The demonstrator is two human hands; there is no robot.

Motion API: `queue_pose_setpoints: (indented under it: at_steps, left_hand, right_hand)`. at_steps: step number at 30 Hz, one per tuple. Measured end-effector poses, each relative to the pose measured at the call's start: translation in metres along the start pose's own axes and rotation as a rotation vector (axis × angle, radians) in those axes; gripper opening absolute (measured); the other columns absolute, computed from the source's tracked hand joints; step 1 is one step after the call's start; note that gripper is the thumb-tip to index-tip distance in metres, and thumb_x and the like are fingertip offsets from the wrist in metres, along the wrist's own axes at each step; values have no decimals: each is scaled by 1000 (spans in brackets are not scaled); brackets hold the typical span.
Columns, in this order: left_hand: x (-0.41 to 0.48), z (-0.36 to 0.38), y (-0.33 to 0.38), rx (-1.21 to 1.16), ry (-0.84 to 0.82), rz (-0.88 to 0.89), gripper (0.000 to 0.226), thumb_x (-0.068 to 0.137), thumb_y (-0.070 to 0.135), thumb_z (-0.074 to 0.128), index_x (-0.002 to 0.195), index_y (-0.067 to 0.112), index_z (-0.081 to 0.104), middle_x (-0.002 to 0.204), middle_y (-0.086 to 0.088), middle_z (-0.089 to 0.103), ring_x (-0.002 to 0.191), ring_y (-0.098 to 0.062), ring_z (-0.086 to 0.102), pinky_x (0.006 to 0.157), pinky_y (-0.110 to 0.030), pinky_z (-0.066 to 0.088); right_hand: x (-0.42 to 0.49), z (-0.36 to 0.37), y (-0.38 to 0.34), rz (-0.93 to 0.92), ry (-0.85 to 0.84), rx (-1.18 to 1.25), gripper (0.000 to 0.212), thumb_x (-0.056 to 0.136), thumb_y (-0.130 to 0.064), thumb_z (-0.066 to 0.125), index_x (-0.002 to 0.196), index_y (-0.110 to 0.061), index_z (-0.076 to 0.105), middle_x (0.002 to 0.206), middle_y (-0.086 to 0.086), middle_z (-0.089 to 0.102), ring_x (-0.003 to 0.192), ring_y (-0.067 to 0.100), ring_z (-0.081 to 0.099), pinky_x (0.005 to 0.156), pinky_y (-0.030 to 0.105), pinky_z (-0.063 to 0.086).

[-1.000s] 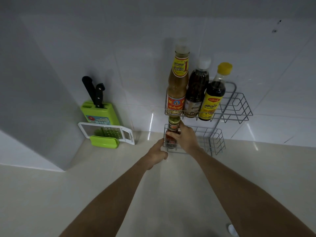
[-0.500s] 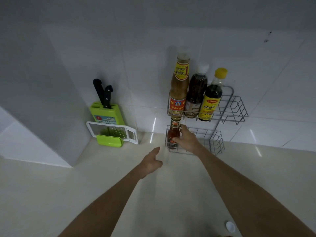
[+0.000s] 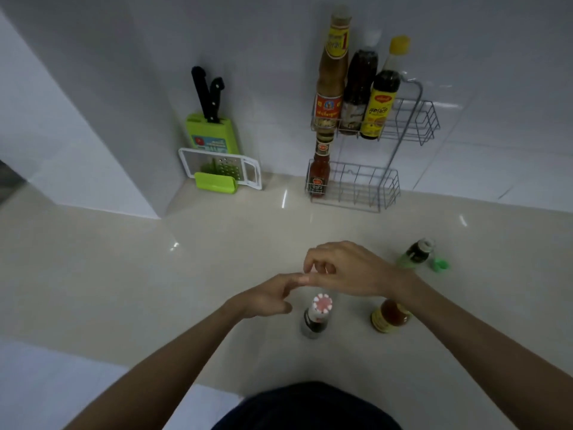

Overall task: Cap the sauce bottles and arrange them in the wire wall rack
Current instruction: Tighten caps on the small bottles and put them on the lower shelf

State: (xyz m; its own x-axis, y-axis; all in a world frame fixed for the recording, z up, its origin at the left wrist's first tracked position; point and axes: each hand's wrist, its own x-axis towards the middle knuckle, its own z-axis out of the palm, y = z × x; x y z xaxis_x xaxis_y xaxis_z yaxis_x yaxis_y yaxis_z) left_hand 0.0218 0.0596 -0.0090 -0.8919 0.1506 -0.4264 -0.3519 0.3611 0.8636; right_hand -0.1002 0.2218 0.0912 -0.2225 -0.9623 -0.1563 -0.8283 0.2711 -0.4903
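— What am I seeing of the wearer from the head camera?

— I'm seeing two bare forearms coming up from the bottom edge, with no sleeves, no watch, no bands and no gloves showing on them. The left hand (image 3: 269, 295) and the right hand (image 3: 347, 270) are both bare, and I'm not making out any rings in this soft, dim picture.

— Any clothing at all?

— I'm catching one piece: a dark, nearly black rounded patch of fabric garment (image 3: 307, 408) filling the bottom middle of the view, between the two arms. I'm finding no print, seam or button on it, and I cannot tell what kind of garment it is.
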Motion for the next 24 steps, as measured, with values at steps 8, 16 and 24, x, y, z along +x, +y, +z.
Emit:
queue_pose_setpoints:
  at_steps: [8,16,24]
  left_hand:
    - [-5,76,-1,-176,271,103,17,82,26,72,93,29,59,84,3,64,78,-11,60,74,-33,51]
    - [0,48,59,-396,547,73,12,76,1,67,68,6,60,65,-13,60,60,-23,53,59,-31,44]
    - [-4,10,92,-229,320,154,9,61,7,66,55,10,60,62,-11,63,67,-28,58,71,-34,48]
  right_hand:
    - [-28,20,-16,-125,-40,-319,28,89,-44,54,97,-19,47,87,-3,56,81,18,52,68,42,50]
    - [-18,-49,-8,-55,124,152,35,81,-20,75,115,-22,65,107,-8,71,98,2,64,86,22,51]
    - [-12,-94,-15,-146,70,147,37,79,-12,76,114,-23,71,112,-10,72,103,0,65,90,22,52]
